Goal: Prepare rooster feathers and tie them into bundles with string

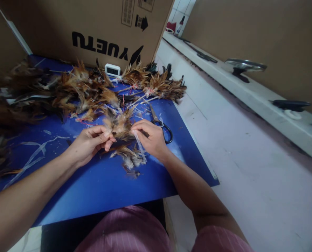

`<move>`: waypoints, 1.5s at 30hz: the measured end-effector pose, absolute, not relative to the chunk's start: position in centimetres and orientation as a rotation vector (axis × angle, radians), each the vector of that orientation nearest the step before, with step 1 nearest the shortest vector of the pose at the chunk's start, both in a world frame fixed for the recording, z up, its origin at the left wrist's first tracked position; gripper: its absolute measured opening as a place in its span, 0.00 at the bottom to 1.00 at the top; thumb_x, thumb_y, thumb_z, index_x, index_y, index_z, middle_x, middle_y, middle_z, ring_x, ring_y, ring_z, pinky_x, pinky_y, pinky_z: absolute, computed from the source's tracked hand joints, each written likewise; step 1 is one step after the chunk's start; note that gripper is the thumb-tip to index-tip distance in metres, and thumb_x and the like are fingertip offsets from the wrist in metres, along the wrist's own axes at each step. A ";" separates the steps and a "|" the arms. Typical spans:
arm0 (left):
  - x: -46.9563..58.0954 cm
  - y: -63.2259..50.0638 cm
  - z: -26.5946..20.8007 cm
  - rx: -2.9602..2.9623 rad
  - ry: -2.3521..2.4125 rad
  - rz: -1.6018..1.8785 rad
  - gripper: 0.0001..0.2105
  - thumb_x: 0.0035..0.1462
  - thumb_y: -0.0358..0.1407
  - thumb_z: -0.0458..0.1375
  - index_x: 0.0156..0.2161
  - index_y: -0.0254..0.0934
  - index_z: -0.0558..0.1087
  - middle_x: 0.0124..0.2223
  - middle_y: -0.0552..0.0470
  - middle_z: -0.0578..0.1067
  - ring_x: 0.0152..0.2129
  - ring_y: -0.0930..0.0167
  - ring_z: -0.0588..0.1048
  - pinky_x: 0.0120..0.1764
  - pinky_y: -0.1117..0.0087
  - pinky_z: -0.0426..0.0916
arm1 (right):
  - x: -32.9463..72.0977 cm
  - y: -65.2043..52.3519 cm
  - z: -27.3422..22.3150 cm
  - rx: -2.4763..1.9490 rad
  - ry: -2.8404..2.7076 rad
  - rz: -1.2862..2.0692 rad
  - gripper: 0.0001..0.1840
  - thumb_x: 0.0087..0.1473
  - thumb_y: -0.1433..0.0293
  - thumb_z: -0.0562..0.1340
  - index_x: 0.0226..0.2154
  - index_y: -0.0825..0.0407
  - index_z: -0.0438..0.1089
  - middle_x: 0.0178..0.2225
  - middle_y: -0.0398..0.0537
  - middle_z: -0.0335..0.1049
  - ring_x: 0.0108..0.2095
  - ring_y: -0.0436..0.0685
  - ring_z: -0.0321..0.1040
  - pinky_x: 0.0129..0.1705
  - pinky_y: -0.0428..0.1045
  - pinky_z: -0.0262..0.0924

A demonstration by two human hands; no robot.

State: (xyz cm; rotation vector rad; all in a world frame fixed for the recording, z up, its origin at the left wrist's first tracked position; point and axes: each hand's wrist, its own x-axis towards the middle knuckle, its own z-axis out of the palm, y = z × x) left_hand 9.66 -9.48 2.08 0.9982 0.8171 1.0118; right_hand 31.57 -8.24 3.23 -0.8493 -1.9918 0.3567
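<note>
Brown and tan feathers (122,123) form a small bunch between my two hands. My left hand (95,141) is closed, with thumb and fingers pinching the left side of the bunch. On the bunch's right side my right hand (151,136) is closed too, and a strip of clear plastic (140,141) hangs from its fingertips. Its inner fingers are partly hidden. Just below the hands, loose grey-brown feathers (131,156) lie on the blue table top (156,182). Scissors (167,133) with black handles rest right behind my right hand, blades pointing away.
Feather heaps (84,84) cover the table's back and left. Tied feather bundles on sticks (158,85) lie at the back right. A white digital timer (112,70) stands before a cardboard box (92,21). Plastic strips (37,154) lie left. A wall with a ledge (213,75) borders the right.
</note>
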 end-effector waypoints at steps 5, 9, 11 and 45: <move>9.7 -9.5 2.2 1.013 0.827 1.021 0.13 0.44 0.40 0.69 0.28 0.31 0.75 0.18 0.53 0.73 0.15 0.78 0.68 0.21 0.79 0.61 | 31.8 -8.3 3.2 -0.945 -1.936 0.488 0.07 0.57 0.72 0.58 0.29 0.52 0.69 0.32 0.44 0.72 0.34 0.50 0.68 0.40 0.48 0.63; 9.6 -9.5 2.1 1.036 0.825 1.044 0.12 0.46 0.40 0.68 0.28 0.31 0.75 0.18 0.52 0.73 0.16 0.77 0.69 0.21 0.78 0.62 | 31.6 -8.3 2.9 -1.041 -1.806 0.854 0.05 0.54 0.68 0.60 0.32 0.52 0.70 0.29 0.42 0.71 0.30 0.48 0.68 0.35 0.46 0.64; 9.6 -9.5 2.0 1.044 0.827 1.048 0.12 0.47 0.40 0.68 0.28 0.31 0.75 0.18 0.53 0.73 0.16 0.77 0.69 0.21 0.78 0.62 | 31.3 -8.4 2.7 -1.049 -1.743 0.972 0.07 0.51 0.67 0.62 0.34 0.53 0.70 0.29 0.42 0.72 0.30 0.48 0.69 0.35 0.46 0.65; 9.9 -9.8 2.1 1.191 1.056 0.944 0.11 0.49 0.40 0.65 0.26 0.34 0.73 0.13 0.59 0.63 0.09 0.80 0.58 0.14 0.79 0.52 | 31.1 -8.6 2.7 -0.922 -2.167 0.021 0.08 0.51 0.76 0.55 0.29 0.52 0.70 0.30 0.47 0.75 0.32 0.52 0.72 0.39 0.47 0.66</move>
